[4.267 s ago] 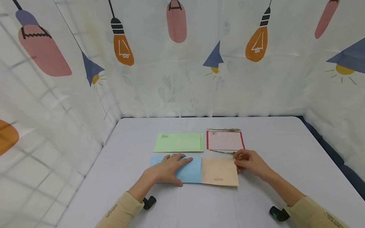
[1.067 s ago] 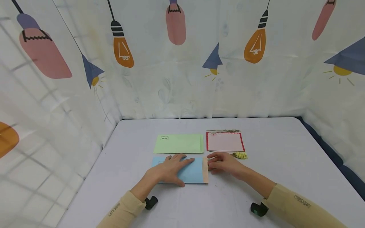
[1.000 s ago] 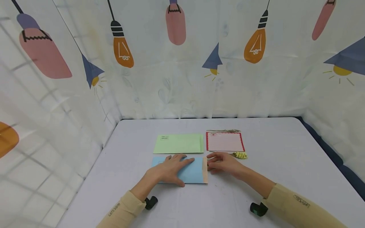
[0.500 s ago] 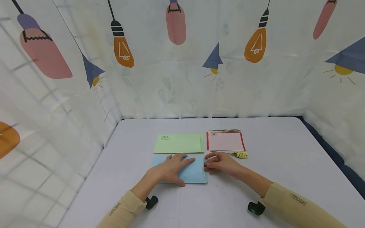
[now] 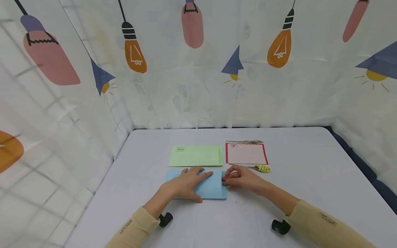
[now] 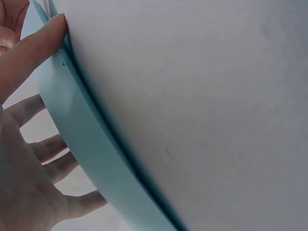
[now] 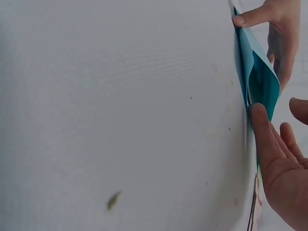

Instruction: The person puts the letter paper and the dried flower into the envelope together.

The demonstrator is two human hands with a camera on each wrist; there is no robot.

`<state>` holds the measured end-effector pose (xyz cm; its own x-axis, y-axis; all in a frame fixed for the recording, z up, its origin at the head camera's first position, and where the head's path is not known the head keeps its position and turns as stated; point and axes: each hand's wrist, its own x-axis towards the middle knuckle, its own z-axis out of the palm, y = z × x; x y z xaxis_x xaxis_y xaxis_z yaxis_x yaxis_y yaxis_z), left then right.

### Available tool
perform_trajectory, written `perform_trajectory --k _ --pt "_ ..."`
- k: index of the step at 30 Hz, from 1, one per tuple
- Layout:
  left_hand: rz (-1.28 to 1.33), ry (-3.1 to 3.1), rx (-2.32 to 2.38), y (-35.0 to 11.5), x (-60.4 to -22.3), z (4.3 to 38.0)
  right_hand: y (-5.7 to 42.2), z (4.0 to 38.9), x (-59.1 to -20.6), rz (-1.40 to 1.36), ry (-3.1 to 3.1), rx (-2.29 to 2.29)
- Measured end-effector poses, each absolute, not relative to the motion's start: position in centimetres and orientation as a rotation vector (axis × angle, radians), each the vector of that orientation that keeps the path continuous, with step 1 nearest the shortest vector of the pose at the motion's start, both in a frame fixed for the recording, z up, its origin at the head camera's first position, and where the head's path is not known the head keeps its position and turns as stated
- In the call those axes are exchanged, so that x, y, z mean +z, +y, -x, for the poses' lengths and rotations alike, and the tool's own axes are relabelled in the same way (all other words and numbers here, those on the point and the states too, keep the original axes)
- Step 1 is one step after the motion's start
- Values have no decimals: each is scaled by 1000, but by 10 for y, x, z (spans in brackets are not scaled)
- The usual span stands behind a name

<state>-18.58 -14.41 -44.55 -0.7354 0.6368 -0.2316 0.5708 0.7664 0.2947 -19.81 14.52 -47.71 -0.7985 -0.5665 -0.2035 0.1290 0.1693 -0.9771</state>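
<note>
A blue envelope (image 5: 206, 190) lies flat at the near middle of the table, its opening and flap toward the right. My left hand (image 5: 186, 186) rests spread on it, thumb at the near edge. My right hand (image 5: 245, 179) is at the opening, with fingertips just inside the mouth in the head view. In the right wrist view the envelope (image 7: 263, 79) gapes, one finger (image 7: 260, 120) reaches its lip, and the thumb stands apart. No part of the peach card shows now. The left wrist view shows the envelope's long edge (image 6: 91, 130) beneath the left thumb (image 6: 36, 50).
A green envelope (image 5: 195, 156) lies behind the blue one. To its right is a pink card (image 5: 246, 154) with a red border. A dried sprig (image 5: 248, 141) lies along its far edge, a yellow flower sprig (image 5: 263, 168) along its near edge. A patterned curtain encloses the white table.
The peach card has slid leftward into the blue envelope until out of sight. My right hand moved left with it, up to the opening. My left hand stays on the envelope.
</note>
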Motion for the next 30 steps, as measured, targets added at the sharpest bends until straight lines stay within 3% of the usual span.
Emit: perform_trajectory --k 18,30 --pt "-968 2651 278 -144 -448 188 224 195 -457 465 2200 -1435" --pt "-950 2646 274 -144 -448 188 258 196 -455 278 2445 -1403"
